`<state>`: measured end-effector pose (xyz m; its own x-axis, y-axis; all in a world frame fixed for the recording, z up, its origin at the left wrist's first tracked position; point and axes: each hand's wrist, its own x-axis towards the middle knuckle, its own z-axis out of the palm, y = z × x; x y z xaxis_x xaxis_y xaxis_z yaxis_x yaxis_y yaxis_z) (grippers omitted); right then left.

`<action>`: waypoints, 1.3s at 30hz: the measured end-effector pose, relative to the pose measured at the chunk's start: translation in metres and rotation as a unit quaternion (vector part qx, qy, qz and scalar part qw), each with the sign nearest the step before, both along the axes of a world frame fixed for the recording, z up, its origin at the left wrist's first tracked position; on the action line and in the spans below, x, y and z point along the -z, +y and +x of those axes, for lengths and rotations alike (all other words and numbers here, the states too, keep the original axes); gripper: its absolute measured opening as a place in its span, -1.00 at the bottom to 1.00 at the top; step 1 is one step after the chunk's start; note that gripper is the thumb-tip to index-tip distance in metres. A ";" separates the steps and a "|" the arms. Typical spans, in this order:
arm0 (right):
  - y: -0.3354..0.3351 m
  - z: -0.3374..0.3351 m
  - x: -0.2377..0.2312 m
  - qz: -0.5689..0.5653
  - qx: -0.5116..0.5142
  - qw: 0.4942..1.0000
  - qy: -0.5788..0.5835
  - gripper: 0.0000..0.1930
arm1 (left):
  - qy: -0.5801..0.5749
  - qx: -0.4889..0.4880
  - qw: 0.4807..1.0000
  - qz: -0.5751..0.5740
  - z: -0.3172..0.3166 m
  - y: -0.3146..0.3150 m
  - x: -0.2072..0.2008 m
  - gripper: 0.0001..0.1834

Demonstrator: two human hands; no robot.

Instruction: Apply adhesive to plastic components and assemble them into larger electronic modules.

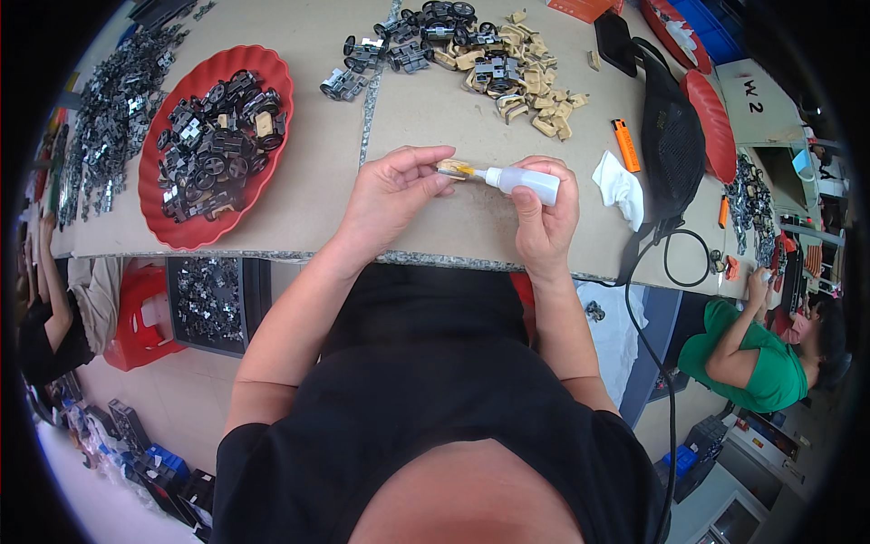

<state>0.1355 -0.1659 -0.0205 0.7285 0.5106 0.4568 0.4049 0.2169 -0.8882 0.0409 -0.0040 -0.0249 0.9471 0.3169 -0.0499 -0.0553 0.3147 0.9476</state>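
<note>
My left hand (pixel 391 192) pinches a small tan plastic piece (pixel 450 169) between thumb and fingers above the tabletop. In my right hand (pixel 549 222) is a small white squeeze bottle (pixel 533 184), lying nearly level. Its thin nozzle points left and meets the tan piece; whether it touches or hovers is too small to tell. Beyond my hands lies a heap of loose tan pieces (pixel 544 95), with several black wheeled toy chassis (pixel 435 32) beside and among them. To the left, a red scalloped tray (pixel 188 236) holds many black wheeled chassis.
Right of my hands are a crumpled white tissue (pixel 620 189), an orange lighter (pixel 625 145), a black bag (pixel 672 136) and a phone (pixel 615 43). A black cable (pixel 645 331) hangs over the table edge. Grey parts (pixel 122 109) cover the far left. A person in green (pixel 770 358) works at right.
</note>
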 end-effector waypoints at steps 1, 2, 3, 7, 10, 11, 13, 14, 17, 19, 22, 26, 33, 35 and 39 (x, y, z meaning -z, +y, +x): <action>0.000 0.000 0.001 -0.002 0.001 1.000 -0.005 -0.74 | 0.002 0.002 1.000 -0.003 0.000 0.000 0.000 -0.66; -0.001 -0.001 0.002 -0.004 0.002 1.000 -0.009 -0.74 | 0.004 0.004 1.000 -0.006 0.000 0.000 -0.001 -0.66; -0.001 -0.001 0.002 -0.006 0.004 1.000 -0.014 -0.74 | 0.006 0.006 1.000 -0.009 0.000 0.000 -0.002 -0.66; 0.000 0.001 0.003 -0.001 0.015 0.999 -0.036 -0.75 | 0.012 0.007 1.000 -0.002 0.000 0.000 -0.001 -0.66; 0.000 0.001 0.004 0.000 0.022 0.999 -0.044 -0.74 | 0.009 0.006 1.000 -0.005 0.000 0.001 0.000 -0.66; 0.000 0.000 0.004 -0.002 0.025 0.999 -0.049 -0.74 | 0.009 0.007 1.000 -0.006 0.000 0.001 0.000 -0.66; 0.000 0.001 0.004 -0.004 0.031 0.998 -0.060 -0.73 | 0.008 0.006 1.000 -0.007 0.000 0.001 0.000 -0.67; 0.000 0.000 0.004 -0.005 0.035 0.997 -0.067 -0.73 | 0.007 0.004 1.000 -0.008 0.000 0.001 0.000 -0.67; -0.001 0.000 0.004 -0.009 0.042 0.996 -0.075 -0.73 | 0.009 0.000 1.000 -0.006 0.000 0.000 -0.002 -0.67; -0.002 0.000 0.005 -0.014 0.044 0.996 -0.074 -0.73 | 0.008 -0.002 1.000 -0.007 0.000 0.000 -0.002 -0.67; -0.002 0.000 0.004 -0.018 0.045 0.996 -0.069 -0.73 | 0.006 -0.003 1.000 -0.008 0.000 0.001 -0.001 -0.67; -0.003 0.000 0.003 -0.026 0.042 0.996 -0.070 -0.73 | 0.008 -0.003 1.000 -0.013 -0.001 0.002 -0.001 -0.67; -0.004 0.000 0.005 0.014 0.040 0.999 0.015 -0.75 | 0.006 0.002 1.000 -0.025 0.000 0.003 0.000 -0.67; -0.003 0.005 -0.002 0.132 0.015 0.979 0.154 -0.76 | 0.003 -0.004 1.000 -0.024 0.000 0.002 -0.001 -0.68; -0.013 0.025 -0.017 0.184 0.050 0.935 0.300 -0.69 | 0.002 0.002 1.000 -0.027 -0.001 0.003 0.000 -0.70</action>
